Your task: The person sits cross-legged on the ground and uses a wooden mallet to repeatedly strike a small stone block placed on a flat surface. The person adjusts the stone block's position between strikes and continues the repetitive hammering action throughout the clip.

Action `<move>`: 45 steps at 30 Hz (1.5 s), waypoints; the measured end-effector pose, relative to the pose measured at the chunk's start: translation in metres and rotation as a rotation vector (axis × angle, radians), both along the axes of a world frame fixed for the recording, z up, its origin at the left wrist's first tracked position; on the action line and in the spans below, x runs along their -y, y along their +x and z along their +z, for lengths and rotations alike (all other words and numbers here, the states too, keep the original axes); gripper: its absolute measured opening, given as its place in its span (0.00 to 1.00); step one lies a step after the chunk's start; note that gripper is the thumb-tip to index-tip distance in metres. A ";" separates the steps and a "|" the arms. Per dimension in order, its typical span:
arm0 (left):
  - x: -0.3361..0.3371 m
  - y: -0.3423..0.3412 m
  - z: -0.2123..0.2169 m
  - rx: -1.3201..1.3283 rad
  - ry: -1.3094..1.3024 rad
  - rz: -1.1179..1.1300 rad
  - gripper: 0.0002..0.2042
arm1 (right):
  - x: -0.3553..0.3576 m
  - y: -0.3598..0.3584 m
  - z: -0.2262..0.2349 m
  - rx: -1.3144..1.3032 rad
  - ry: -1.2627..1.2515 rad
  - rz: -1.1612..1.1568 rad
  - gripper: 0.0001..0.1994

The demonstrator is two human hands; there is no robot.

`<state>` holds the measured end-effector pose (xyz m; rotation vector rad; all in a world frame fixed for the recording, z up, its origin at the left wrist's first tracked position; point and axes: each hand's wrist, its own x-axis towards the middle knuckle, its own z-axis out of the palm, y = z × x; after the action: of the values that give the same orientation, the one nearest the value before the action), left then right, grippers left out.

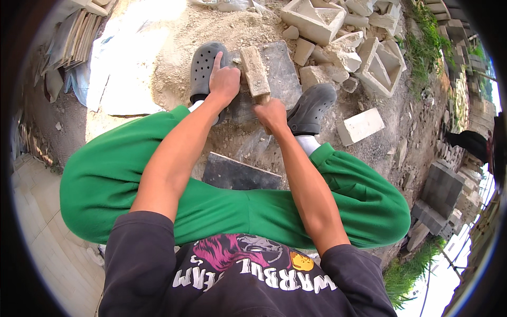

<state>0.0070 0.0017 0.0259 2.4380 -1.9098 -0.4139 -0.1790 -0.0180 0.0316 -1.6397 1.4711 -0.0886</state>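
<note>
My right hand [271,114] is closed round the handle of a wooden paddle [254,71], a thick, dusty block in line with its grip. The block lies over a dark flat slab [282,66] on the ground between my feet. My left hand [224,83] is at the slab's left side, beside my left grey clog [203,66]. Its index finger is stretched out along the clog and the other fingers are bent; nothing shows in it. The undersides of those fingers are hidden. My right grey clog [314,108] stands at the slab's right edge.
Broken pale block frames and rubble [346,53] are heaped at the far right. A pale rectangular block [360,127] lies right of my right foot. Another dark slab [240,173] lies close to me. Stacked boards [74,39] stand far left, near a sunlit pale sheet [124,74].
</note>
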 end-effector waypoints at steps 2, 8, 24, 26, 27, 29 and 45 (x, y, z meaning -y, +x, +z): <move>0.000 -0.001 -0.003 0.005 -0.035 -0.008 0.11 | 0.008 0.002 -0.009 -0.028 0.242 -0.088 0.19; 0.001 0.000 0.012 -0.027 0.048 -0.055 0.10 | 0.002 -0.015 0.019 0.159 0.289 -0.266 0.17; 0.072 0.007 -0.004 -0.017 0.117 0.012 0.08 | -0.003 -0.025 -0.002 0.313 0.431 -0.447 0.13; 0.074 0.003 -0.006 -0.066 0.124 0.066 0.08 | -0.003 -0.025 -0.001 0.318 0.442 -0.464 0.12; 0.074 0.001 -0.008 -0.079 0.130 0.078 0.08 | -0.003 -0.026 -0.002 0.314 0.451 -0.463 0.13; 0.077 0.005 -0.011 -0.143 0.139 0.084 0.08 | -0.004 -0.026 -0.005 0.306 0.463 -0.453 0.13; 0.101 -0.032 -0.066 -0.165 -0.119 -0.044 0.23 | -0.003 -0.025 -0.008 0.291 0.452 -0.467 0.14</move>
<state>-0.0251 -0.0995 -0.0400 2.2179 -1.8669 -0.4719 -0.2041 -0.0149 0.0239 -0.8666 1.4862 -0.2273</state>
